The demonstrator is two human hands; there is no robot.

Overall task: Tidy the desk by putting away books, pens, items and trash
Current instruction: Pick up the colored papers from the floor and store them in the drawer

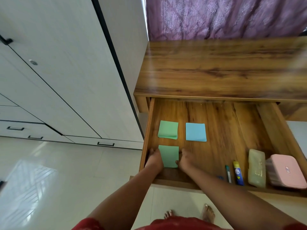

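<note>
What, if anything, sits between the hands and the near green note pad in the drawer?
Nothing visible. The left hand and right hand already touch the opposite sides of the near green pad, which lies flat on the drawer floor. The other green pad and the blue pad lie farther back, apart.

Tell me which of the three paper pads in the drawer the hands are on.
The near green pad, closest to the drawer's front edge: left hand and right hand flank it. The far green pad and blue pad lie untouched.
</note>
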